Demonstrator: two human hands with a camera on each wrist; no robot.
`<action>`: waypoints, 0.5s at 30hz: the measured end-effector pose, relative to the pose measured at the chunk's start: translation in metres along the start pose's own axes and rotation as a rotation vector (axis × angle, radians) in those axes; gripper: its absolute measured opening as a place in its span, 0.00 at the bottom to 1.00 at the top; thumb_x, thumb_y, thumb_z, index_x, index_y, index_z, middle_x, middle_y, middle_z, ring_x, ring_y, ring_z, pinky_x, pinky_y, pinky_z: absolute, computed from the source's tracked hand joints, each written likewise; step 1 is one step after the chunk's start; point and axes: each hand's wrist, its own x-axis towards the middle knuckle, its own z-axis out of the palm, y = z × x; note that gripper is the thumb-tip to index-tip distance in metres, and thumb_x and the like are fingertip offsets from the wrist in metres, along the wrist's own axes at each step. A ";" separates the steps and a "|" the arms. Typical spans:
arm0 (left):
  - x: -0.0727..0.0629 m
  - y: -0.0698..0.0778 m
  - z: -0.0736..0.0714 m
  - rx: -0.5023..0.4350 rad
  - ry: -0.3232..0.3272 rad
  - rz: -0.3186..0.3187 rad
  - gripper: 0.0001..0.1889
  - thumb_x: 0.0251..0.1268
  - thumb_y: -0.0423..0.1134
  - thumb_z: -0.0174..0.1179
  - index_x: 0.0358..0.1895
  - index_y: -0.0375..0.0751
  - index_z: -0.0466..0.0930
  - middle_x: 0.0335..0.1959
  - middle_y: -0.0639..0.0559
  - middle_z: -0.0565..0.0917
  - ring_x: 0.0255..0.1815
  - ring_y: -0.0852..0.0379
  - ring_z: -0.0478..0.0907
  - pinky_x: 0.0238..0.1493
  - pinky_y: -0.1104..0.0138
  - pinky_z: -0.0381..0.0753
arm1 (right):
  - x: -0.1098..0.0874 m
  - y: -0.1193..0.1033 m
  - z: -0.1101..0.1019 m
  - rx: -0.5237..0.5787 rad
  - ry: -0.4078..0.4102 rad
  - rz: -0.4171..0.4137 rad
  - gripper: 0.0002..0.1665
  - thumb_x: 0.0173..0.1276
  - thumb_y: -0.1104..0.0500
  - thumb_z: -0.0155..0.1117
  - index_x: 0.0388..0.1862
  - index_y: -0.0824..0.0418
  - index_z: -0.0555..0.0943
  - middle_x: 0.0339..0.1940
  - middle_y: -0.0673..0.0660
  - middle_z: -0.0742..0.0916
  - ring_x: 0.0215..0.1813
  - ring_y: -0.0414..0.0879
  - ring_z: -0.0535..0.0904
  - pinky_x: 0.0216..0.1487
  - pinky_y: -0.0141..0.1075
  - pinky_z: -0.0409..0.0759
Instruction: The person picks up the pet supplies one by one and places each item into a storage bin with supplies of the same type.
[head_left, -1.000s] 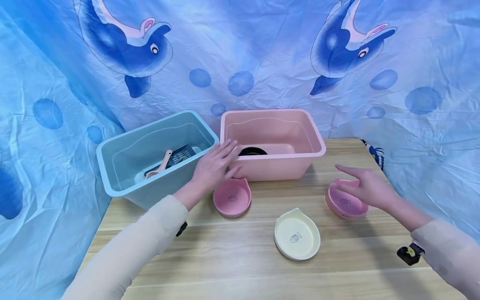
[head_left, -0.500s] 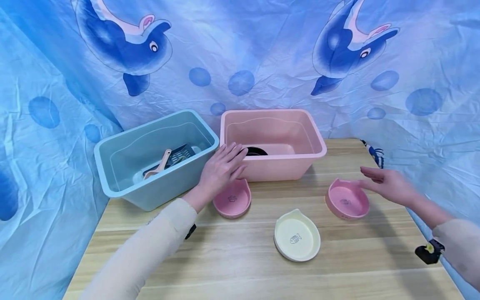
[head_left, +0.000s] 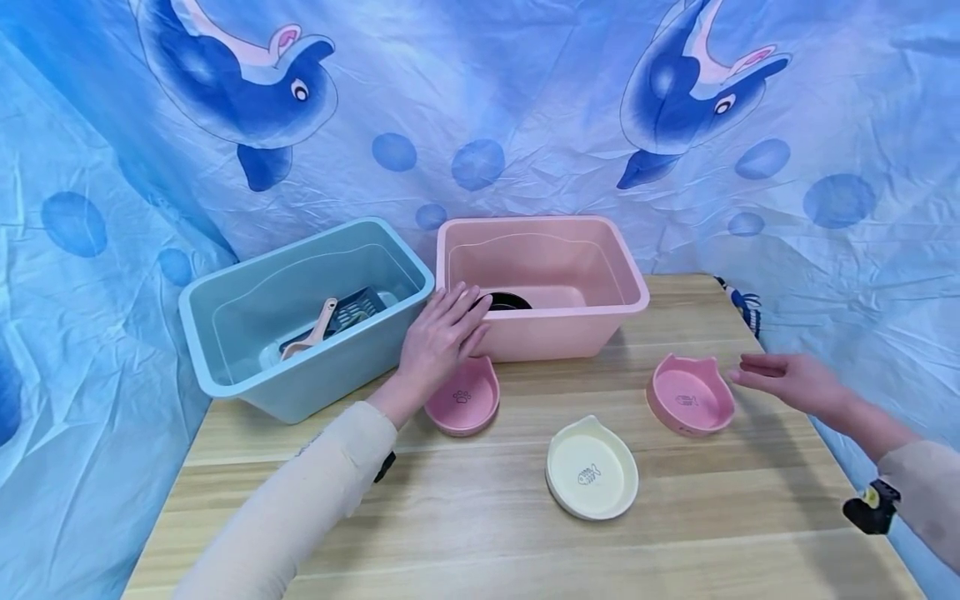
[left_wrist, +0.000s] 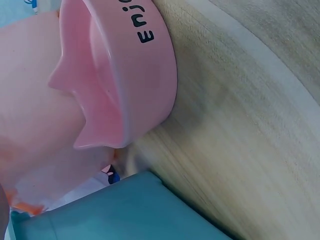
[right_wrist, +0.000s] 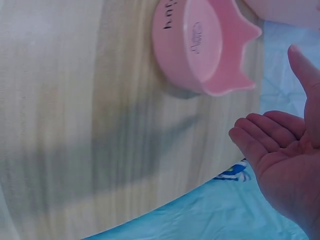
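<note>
In the head view my left hand (head_left: 441, 335) lies with straight fingers at the near left corner of a pink bin (head_left: 551, 333); whether it touches the rim I cannot tell. Partly hidden below it is a pink cat-ear bowl with a paw print (head_left: 462, 400), its lettered side (left_wrist: 150, 65) large in the left wrist view. My right hand (head_left: 798, 383) hovers, empty and with extended fingers, just right of a second pink cat-ear bowl with a fishbone print (head_left: 688, 398). The right wrist view shows its palm (right_wrist: 287, 165) apart from that bowl (right_wrist: 172, 55).
A cream bowl (head_left: 592, 479) stands between the pink ones, nearer me. Left of the pink bin, a blue bin (head_left: 315, 387) holds a dark slotted scoop (head_left: 360, 308) and a light pink scoop (head_left: 322, 325). A black round thing (head_left: 510, 302) lies inside the pink bin.
My right hand has moved right, from above the fishbone-print pink bowl to beside it. My left hand has shifted slightly right along the pink bin's corner. The bowls stay in place.
</note>
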 end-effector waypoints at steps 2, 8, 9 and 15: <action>0.000 0.000 0.001 -0.002 0.006 -0.002 0.23 0.76 0.43 0.67 0.71 0.43 0.83 0.69 0.41 0.84 0.75 0.41 0.76 0.79 0.47 0.71 | 0.000 0.004 0.004 0.004 -0.009 -0.001 0.51 0.82 0.37 0.60 0.78 0.80 0.63 0.73 0.83 0.73 0.72 0.82 0.69 0.58 0.64 0.86; -0.003 0.000 0.006 -0.007 0.045 -0.006 0.23 0.74 0.42 0.69 0.69 0.42 0.83 0.69 0.41 0.83 0.74 0.38 0.77 0.77 0.44 0.73 | 0.001 0.014 0.015 0.068 -0.073 0.030 0.51 0.83 0.36 0.56 0.80 0.79 0.61 0.74 0.82 0.72 0.71 0.79 0.73 0.59 0.63 0.86; -0.004 0.000 0.007 -0.011 0.049 -0.010 0.24 0.74 0.42 0.69 0.70 0.42 0.83 0.69 0.41 0.83 0.74 0.38 0.77 0.76 0.44 0.74 | 0.001 0.015 0.016 0.080 -0.084 0.032 0.51 0.84 0.36 0.55 0.80 0.79 0.61 0.74 0.82 0.72 0.70 0.78 0.74 0.60 0.62 0.86; -0.005 0.002 0.008 -0.016 0.067 -0.027 0.24 0.75 0.42 0.68 0.70 0.42 0.83 0.69 0.41 0.83 0.74 0.38 0.76 0.76 0.43 0.74 | 0.006 0.019 0.018 0.180 -0.142 0.023 0.48 0.86 0.41 0.55 0.79 0.82 0.59 0.75 0.82 0.71 0.71 0.73 0.77 0.62 0.55 0.87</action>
